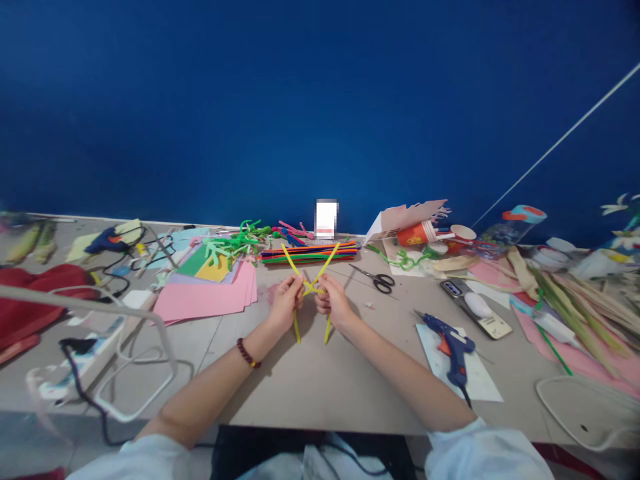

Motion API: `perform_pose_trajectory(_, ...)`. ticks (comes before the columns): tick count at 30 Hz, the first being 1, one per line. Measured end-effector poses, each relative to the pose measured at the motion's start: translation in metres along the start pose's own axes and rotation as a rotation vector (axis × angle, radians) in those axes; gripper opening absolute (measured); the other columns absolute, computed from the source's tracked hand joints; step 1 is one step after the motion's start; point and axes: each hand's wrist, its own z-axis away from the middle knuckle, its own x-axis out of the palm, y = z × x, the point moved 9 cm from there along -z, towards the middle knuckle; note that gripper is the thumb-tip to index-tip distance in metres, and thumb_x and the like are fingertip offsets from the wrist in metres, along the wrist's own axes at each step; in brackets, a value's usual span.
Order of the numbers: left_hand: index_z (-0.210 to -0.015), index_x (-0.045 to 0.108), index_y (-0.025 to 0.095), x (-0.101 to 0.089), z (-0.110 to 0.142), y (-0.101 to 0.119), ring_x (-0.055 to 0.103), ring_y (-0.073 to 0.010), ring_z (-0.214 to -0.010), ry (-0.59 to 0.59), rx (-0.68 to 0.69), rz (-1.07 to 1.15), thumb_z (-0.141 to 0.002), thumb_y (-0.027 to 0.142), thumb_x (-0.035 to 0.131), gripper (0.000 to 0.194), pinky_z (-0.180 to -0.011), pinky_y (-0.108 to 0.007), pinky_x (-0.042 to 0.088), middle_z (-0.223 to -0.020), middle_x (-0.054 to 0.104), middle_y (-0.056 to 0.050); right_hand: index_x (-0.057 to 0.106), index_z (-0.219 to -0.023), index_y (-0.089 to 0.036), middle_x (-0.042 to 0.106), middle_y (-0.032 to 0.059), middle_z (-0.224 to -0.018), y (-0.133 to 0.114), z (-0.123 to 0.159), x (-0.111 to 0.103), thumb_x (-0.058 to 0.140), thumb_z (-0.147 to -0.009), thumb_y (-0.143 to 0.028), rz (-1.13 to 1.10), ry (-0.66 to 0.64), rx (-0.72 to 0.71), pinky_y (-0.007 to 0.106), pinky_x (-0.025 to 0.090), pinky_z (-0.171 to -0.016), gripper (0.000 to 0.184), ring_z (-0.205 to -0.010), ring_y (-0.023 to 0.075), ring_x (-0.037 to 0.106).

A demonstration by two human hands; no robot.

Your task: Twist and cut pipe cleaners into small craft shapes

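Note:
Yellow pipe cleaners cross one another between my two hands, above the middle of the table. My left hand pinches them on the left of the crossing. On the other side my right hand grips them too, its fingers curled. Two ends spread upward in a V and two hang down below the hands. Just beyond lies a bundle of coloured pipe cleaners. Fingertips cover part of the crossing, so I cannot tell how the strands are joined.
Black scissors lie right of my hands. Farther right are a blue glue gun on paper and a phone. Pink paper, green pipe-cleaner shapes and a power strip with cables lie left. A blue wall stands behind.

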Motion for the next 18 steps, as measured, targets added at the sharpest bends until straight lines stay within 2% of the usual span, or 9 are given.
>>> perform_pose_trajectory(6,-0.072,0.050,0.016,0.001,0.001,-0.006,0.024,0.0002,-0.030,0.011,-0.034,0.031,-0.066,0.045,0.074,0.038,-0.033,-0.015,0.015,-0.047,0.040,0.010,0.038,-0.077,-0.024,0.021,-0.0169,-0.038,-0.003,-0.002,-0.007,0.068,-0.064,-0.044,0.048,0.072,-0.068,0.015,0.009,-0.035,0.038,-0.031,0.0023,0.016)
perform_pose_trajectory(11,-0.068,0.049,0.015,0.003,0.004,-0.003,0.028,0.0005,-0.032,0.014,0.004,0.025,-0.065,0.045,0.074,0.039,-0.034,-0.014,0.017,-0.049,0.043,0.009,0.039,-0.080,-0.024,0.022,-0.0173,-0.038,-0.006,-0.003,-0.015,0.066,-0.066,-0.043,0.054,0.153,-0.162,0.015,0.012,-0.034,0.035,-0.030,0.0029,0.018)
perform_pose_trajectory(18,-0.066,0.044,0.017,0.004,0.004,-0.006,0.029,-0.0008,-0.034,0.043,0.009,-0.002,-0.065,0.047,0.073,0.042,-0.034,-0.014,0.017,-0.048,0.041,0.009,0.040,-0.080,-0.024,0.022,-0.0176,-0.035,-0.005,-0.003,-0.021,0.065,-0.066,-0.042,0.055,0.211,-0.161,0.015,0.012,-0.032,0.034,-0.029,0.0031,0.018)
